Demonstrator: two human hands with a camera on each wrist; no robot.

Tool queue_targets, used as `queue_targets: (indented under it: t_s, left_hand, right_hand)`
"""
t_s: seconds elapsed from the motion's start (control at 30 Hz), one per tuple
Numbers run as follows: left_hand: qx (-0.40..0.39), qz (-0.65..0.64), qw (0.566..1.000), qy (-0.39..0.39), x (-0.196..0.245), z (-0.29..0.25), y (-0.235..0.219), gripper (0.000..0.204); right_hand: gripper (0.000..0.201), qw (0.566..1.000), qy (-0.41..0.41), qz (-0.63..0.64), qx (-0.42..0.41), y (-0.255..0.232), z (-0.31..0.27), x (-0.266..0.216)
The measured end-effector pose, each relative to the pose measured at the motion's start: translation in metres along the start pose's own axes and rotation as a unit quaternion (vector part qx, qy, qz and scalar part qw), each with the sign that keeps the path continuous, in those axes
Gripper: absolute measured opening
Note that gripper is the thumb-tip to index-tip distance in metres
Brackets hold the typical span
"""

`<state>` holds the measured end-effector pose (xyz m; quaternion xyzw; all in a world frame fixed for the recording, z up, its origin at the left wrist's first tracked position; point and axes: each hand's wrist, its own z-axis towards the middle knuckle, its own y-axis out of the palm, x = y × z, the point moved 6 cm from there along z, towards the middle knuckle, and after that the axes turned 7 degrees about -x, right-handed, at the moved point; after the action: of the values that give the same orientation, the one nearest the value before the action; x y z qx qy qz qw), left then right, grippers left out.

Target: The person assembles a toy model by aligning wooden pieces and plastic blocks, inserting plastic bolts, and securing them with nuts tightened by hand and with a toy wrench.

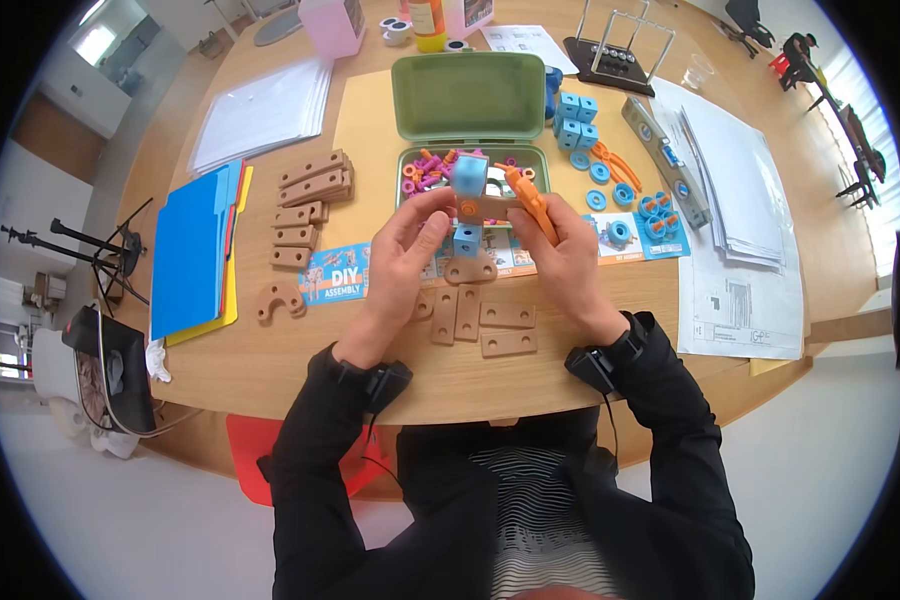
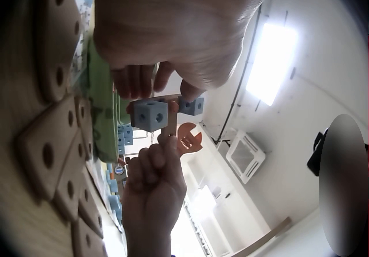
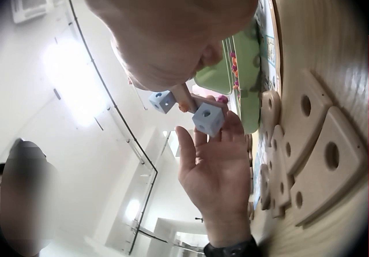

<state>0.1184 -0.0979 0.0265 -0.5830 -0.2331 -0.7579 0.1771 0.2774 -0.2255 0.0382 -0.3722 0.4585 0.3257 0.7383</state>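
Note:
My right hand [image 1: 567, 255] pinches a brown wooden strip [image 1: 496, 208] and also holds an orange toy wrench [image 1: 532, 203], which points up and away. On the strip's left end are an upper blue cube [image 1: 469, 176] and a lower blue cube [image 1: 466, 240], with an orange bolt head [image 1: 468, 208] between them. My left hand [image 1: 406, 255] is at that end, fingertips right at the assembly. In the right wrist view, the left hand's fingers [image 3: 233, 124] reach behind the near blue cube [image 3: 208, 119], its thumb standing apart.
A green box [image 1: 470, 100] with its lid up holds pink and orange fasteners. Brown wooden pieces [image 1: 456, 314] lie in front, more strips [image 1: 312, 180] at left. Blue cubes [image 1: 576, 120], blue rings and orange pliers [image 1: 615, 162] lie at right, near a spirit level [image 1: 667, 160].

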Motion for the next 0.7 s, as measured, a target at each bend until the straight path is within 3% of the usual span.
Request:
queue_targets:
  t_s: [0.03, 0.17, 0.3, 0.43, 0.5, 0.7]
  left_hand:
    - [0.025, 0.019, 0.999, 0.014, 0.001, -0.001, -0.003, 0.043]
    - [0.037, 0.022, 0.999, 0.001, -0.009, -0.004, -0.017, 0.040]
    - [-0.017, -0.079, 0.997, -0.010, -0.006, -0.004, -0.008, 0.052]
    - [-0.047, -0.170, 0.981, -0.079, -0.007, -0.005, -0.002, 0.068]
    - [-0.040, -0.168, 0.981, -0.087, -0.001, -0.005, 0.001, 0.068]
    - [-0.043, -0.209, 0.974, -0.073, 0.000, -0.004, 0.002, 0.060]
  right_hand:
    - [0.013, 1.000, -0.001, 0.000, 0.000, 0.000, -0.002, -0.001]
    - [0.024, 0.988, -0.139, -0.070, 0.004, 0.000, -0.008, -0.016]
    - [0.041, 0.957, -0.258, -0.135, 0.003, 0.002, -0.010, -0.029]
    - [0.043, 0.933, -0.307, -0.187, -0.007, 0.002, -0.010, -0.038]
    - [0.045, 0.906, -0.358, -0.227, -0.004, 0.006, -0.013, -0.045]
    - [0.046, 0.901, -0.360, -0.240, -0.023, 0.009, -0.014, -0.045]
